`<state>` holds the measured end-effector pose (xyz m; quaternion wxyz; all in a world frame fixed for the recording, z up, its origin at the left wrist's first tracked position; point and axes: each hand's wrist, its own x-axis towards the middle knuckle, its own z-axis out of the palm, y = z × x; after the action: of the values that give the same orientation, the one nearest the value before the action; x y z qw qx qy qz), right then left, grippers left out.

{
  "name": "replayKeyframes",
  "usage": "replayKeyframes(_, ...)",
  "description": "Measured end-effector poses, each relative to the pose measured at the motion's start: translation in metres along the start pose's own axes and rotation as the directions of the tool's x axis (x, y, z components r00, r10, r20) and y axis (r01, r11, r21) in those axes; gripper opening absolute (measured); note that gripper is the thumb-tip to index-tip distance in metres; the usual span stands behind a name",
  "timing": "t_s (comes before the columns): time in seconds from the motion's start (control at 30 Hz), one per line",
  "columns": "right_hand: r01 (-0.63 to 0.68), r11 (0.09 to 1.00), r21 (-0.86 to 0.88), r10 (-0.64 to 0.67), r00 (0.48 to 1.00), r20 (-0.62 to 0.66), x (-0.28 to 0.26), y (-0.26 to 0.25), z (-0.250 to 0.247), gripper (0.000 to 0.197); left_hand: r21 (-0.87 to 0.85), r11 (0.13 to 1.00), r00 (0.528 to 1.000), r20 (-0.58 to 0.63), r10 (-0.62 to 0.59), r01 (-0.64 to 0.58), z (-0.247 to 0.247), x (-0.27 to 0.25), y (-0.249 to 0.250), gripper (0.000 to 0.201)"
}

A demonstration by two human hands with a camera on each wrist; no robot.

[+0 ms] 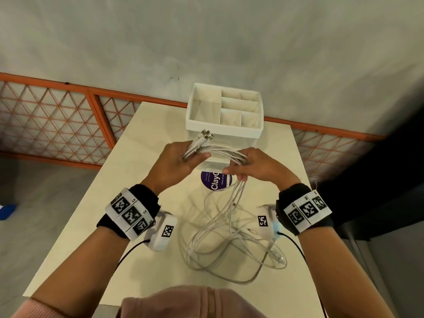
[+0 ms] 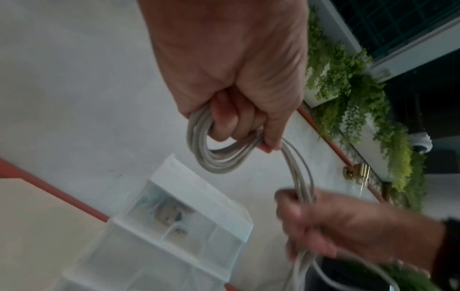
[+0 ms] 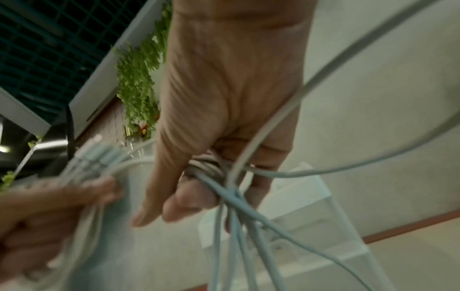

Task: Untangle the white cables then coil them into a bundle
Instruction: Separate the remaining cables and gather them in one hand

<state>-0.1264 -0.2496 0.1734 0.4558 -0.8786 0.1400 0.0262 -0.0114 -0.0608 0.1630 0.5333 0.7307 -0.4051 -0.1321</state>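
Several white cables (image 1: 226, 152) run together between both hands above the table. My left hand (image 1: 181, 160) grips their plug ends (image 1: 206, 134), which stick out past the fingers. In the left wrist view the cables loop (image 2: 214, 157) round that hand's curled fingers (image 2: 231, 118). My right hand (image 1: 249, 166) holds the same bunch a little to the right, fingers curled round the strands (image 3: 211, 171). From there the cables hang down into a loose tangle (image 1: 229, 237) on the tabletop between my wrists.
A white organiser box (image 1: 226, 131) with several compartments stands on a clear drawer unit at the table's far edge, just behind my hands. A purple round sticker (image 1: 214, 180) lies under them. An orange lattice railing (image 1: 68, 118) runs behind the cream table (image 1: 103, 249).
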Motion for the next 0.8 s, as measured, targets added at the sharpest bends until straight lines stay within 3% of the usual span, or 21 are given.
replayKeyframes(0.13,-0.008,0.999,0.049,0.005,0.998,0.067,0.000,0.013,-0.002,0.023,-0.071,0.995,0.991,-0.119,0.058,-0.067,0.000,0.001,0.012,0.042)
replayKeyframes(0.23,-0.012,0.998,0.062,0.007,0.997,0.077,-0.006,0.017,-0.002,0.024,-0.157,0.984,0.980,-0.194,0.050,-0.081,-0.007,0.003,0.011,0.022)
replayKeyframes(0.37,0.033,0.979,0.202,-0.034,0.999,-0.001,-0.011,0.014,-0.004,0.028,-0.100,0.992,0.977,-0.190,-0.098,0.080,-0.014,0.006,-0.010,0.026)
replayKeyframes(0.47,0.069,0.951,0.301,-0.049,0.996,-0.074,-0.011,0.006,-0.003,0.037,0.051,0.965,0.964,-0.085,-0.252,0.257,-0.010,0.002,-0.028,0.027)
replayKeyframes(0.57,-0.002,0.962,0.272,0.031,0.994,-0.104,-0.005,-0.002,0.003,0.042,0.089,0.946,0.950,-0.015,-0.312,0.312,-0.003,-0.004,-0.036,0.020)
replayKeyframes(0.63,-0.039,0.994,0.098,0.052,0.990,-0.130,0.001,0.002,0.007,0.041,-0.022,0.965,0.964,-0.041,-0.264,0.263,0.000,-0.010,-0.032,0.042)
replayKeyframes(0.7,-0.054,0.997,-0.054,0.047,0.992,-0.117,0.003,0.005,0.010,0.039,-0.108,0.985,0.983,-0.106,-0.148,0.137,0.001,-0.014,-0.023,0.056)
replayKeyframes(0.8,-0.064,0.993,-0.104,0.055,0.995,-0.083,0.005,0.004,0.013,0.037,-0.125,0.992,0.996,-0.087,-0.031,0.020,0.002,-0.015,-0.012,0.066)
